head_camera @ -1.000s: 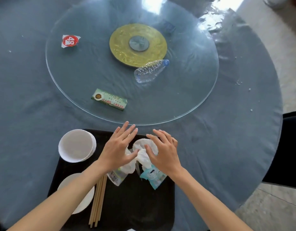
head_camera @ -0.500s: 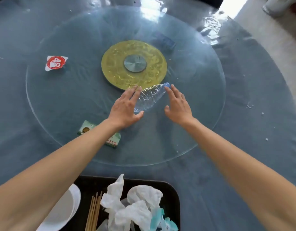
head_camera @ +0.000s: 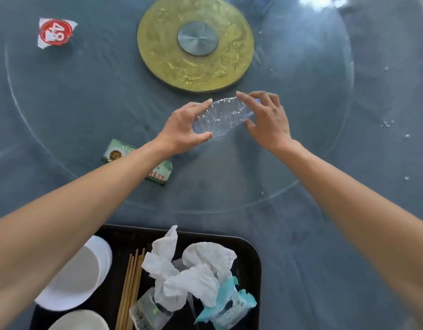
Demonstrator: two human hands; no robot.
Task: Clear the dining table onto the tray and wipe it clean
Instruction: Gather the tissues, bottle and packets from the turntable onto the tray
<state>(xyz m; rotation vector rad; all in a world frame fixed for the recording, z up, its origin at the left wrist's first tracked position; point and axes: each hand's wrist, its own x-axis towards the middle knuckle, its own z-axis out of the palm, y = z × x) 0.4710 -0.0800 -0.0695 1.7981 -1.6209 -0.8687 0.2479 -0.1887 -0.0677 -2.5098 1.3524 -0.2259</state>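
A crushed clear plastic bottle [head_camera: 223, 116] is held over the glass turntable [head_camera: 86, 110], just in front of its gold hub [head_camera: 196, 42]. My left hand [head_camera: 184, 129] grips the bottle's base end and my right hand [head_camera: 267, 120] grips its cap end. The black tray [head_camera: 251, 258] lies at the near table edge and holds crumpled white napkins [head_camera: 191, 275], torn wrappers [head_camera: 229, 303], wooden chopsticks [head_camera: 130, 289] and white dishes [head_camera: 84, 275].
A green packet [head_camera: 155, 172] lies on the turntable, partly under my left forearm. A torn red-and-white label [head_camera: 54, 32] sits at the far left of the glass. White crumbs [head_camera: 387, 123] dot the blue-grey tablecloth on the right.
Both hands left the napkins on the tray, reached out over the turntable and closed on the bottle, one at each end. The view has moved forward and closer.
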